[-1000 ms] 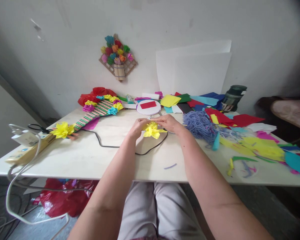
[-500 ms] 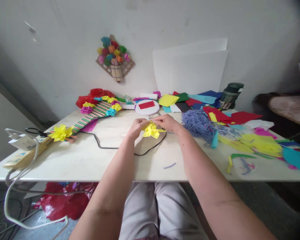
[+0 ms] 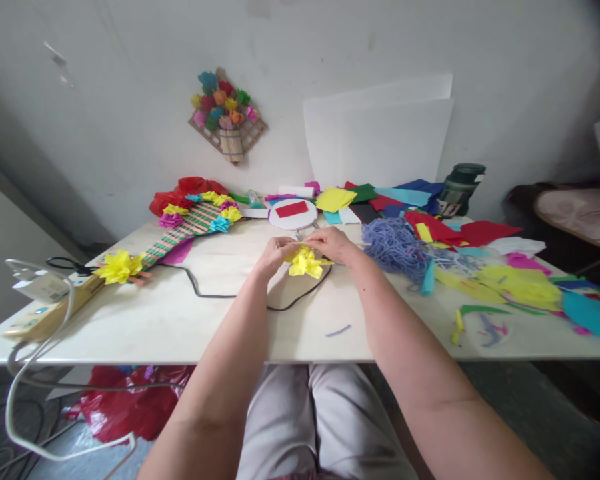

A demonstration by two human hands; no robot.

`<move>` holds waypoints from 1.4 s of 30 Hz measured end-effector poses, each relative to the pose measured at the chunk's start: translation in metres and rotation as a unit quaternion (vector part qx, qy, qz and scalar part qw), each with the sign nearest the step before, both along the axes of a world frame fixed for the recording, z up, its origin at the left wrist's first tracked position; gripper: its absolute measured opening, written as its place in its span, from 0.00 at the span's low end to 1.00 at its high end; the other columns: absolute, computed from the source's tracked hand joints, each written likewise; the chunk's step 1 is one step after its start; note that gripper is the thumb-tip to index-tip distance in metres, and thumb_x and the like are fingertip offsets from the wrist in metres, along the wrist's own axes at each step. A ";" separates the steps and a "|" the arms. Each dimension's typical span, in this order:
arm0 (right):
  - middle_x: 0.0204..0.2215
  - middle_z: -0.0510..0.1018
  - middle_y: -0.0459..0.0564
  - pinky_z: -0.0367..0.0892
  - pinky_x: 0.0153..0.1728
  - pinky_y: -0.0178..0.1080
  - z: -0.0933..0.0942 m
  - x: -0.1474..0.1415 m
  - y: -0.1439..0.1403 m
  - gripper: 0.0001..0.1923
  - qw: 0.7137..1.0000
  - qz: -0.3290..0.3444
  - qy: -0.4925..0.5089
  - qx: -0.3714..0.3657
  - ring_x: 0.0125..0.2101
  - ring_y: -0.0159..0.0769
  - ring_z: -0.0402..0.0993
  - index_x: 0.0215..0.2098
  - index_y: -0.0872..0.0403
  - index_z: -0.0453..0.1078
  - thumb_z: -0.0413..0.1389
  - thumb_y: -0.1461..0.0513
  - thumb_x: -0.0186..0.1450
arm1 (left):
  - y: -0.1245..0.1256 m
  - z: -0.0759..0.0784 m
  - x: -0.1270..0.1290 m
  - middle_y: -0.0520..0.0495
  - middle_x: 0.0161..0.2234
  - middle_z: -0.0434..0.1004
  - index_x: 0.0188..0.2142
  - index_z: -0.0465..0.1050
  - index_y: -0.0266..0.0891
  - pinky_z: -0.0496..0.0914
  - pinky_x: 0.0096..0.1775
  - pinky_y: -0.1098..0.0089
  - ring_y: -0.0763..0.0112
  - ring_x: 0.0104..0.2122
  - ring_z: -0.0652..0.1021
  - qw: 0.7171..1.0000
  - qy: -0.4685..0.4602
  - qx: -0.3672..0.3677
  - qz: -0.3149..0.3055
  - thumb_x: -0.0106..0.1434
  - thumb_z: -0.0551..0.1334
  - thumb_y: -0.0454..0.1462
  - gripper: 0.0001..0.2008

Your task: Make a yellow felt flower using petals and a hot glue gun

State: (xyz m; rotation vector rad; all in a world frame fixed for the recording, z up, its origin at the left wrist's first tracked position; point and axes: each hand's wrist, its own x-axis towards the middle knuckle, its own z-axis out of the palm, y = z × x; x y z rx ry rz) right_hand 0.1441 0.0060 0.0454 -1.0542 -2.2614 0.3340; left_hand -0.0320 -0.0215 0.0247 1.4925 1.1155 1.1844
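Note:
A yellow crepe-paper flower [image 3: 307,262] hangs petals down between my two hands above the middle of the table. My left hand [image 3: 276,255] is closed in a pinch at the flower's base, on its left. From the right, the fingers of my right hand [image 3: 334,243] are pinched together at the same base. What looks like a thin pale stick [image 3: 365,245] runs across by the fingertips and pokes out past the right hand. The fingertips partly hide the flower's base. A black cable [image 3: 300,305] loops on the table beneath the hands.
To the left lie a woven fan-like piece [image 3: 190,230] with paper flowers and a power strip [image 3: 55,310]. A white disc [image 3: 294,219] with red paper sits behind the hands. Bluish yarn [image 3: 395,247], coloured paper sheets [image 3: 523,287] and a dark jar [image 3: 461,190] are at the right.
The flower has turned slightly, its petals now pointing more downward. Both hands stay pinched at its base, almost in the same place. The whole view has shifted very slightly.

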 end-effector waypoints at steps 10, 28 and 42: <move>0.37 0.74 0.48 0.63 0.33 0.33 -0.007 0.000 0.008 0.06 0.998 0.023 0.050 0.025 0.34 0.31 0.70 0.31 0.52 0.78 0.58 0.62 0.58 | -0.004 0.004 0.000 0.52 0.18 0.65 0.23 0.69 0.33 0.56 0.26 0.73 0.76 0.22 0.65 0.999 0.006 0.020 -0.026 0.47 0.62 0.43 0.13; 0.36 0.73 0.49 0.62 0.31 0.32 -0.005 0.000 0.005 0.04 0.995 0.046 0.086 0.009 0.31 0.29 0.69 0.26 0.55 0.76 0.58 0.65 0.54 | -0.003 0.003 -0.001 0.53 0.18 0.63 0.23 0.68 0.34 0.56 0.27 0.72 0.76 0.22 0.64 0.998 0.035 0.041 -0.042 0.49 0.60 0.42 0.11; 0.35 0.74 0.47 0.62 0.32 0.33 -0.002 -0.002 0.000 0.04 0.997 0.023 0.067 0.006 0.30 0.29 0.68 0.24 0.55 0.76 0.58 0.65 0.54 | 0.002 -0.002 -0.002 0.53 0.19 0.64 0.24 0.69 0.34 0.55 0.24 0.73 0.77 0.21 0.63 0.997 0.061 0.030 -0.036 0.50 0.63 0.51 0.20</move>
